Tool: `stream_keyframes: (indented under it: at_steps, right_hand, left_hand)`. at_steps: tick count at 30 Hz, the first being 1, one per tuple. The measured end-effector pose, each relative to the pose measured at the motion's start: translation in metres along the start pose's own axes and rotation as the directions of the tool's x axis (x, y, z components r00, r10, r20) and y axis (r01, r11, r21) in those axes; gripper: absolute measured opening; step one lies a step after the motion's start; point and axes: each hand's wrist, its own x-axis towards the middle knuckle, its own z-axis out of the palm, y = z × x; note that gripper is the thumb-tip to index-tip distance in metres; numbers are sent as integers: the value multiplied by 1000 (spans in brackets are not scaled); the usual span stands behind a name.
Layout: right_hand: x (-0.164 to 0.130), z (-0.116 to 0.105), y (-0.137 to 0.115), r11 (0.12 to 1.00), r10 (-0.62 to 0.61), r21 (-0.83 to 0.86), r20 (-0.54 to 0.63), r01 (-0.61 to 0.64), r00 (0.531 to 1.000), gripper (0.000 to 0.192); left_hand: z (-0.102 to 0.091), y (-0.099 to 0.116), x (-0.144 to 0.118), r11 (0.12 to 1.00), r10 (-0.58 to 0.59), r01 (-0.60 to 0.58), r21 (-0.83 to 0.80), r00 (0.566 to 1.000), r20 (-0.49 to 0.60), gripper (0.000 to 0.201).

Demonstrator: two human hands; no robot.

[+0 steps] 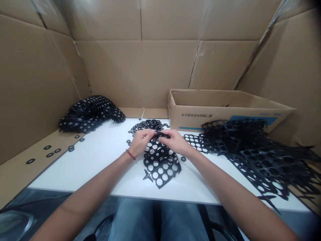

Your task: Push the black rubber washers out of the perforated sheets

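Clearly, we had the sheet (pixel 161 163) in both of our hands, by its far end. The left hand (pixel 140 142) and the right hand (pixel 175 141) came close together above the table (pixel 87 170), and their thumbs and fingers were pinched narrow on a dark part of it. This part was small and very dark, so we could not tell whether some ring was also held there. From the grip, the sheet went down toward our body and lay on the table between the two wrists, with its nearest corner well before the table's front edge.

The sheet was black, thin and full of round holes in rows. In the nearer part the holes were large, and the white table showed through them; closer to the fingers, many openings looked smaller and the surface darker. Its right edge was uneven. Beside its left edge lay a scrap (pixel 147 175) in the form of a star with thin points.

Just beyond the hands there was a pile of small black rings (pixel 144 126), and one loose ring (pixel 183 159) lay near the right wrist. Farther away, a left heap (pixel 92 113) and a right heap (pixel 247 149) were both black and holed, the second one in front of the box (pixel 198 115).
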Motion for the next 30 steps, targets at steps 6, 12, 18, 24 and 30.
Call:
stream_keyframes:
  at_steps: [6,12,18,24,30]
  right_hand:
    - [-1,2,1,1000,-15,10,19,15,1000,15]
    - [-1,4,-4,1000,8,25,36,-9,999,15]
    - [3,4,0,989,148,-16,-44,-149,988,18]
    - [6,0,9,935,310,-112,-196,-336,930,26]
    - [5,3,15,917,371,-101,-132,-385,919,22]
  left_hand:
    - [-2,7,-1,989,97,-101,105,994,42,32]
    - [3,8,-2,977,76,-66,204,996,-43,38]
    - [-5,-26,16,959,-112,164,233,969,-221,46]
    - [-21,-47,17,892,-34,142,430,968,-250,28]
    - [-6,-28,9,828,169,-98,552,982,-79,18]
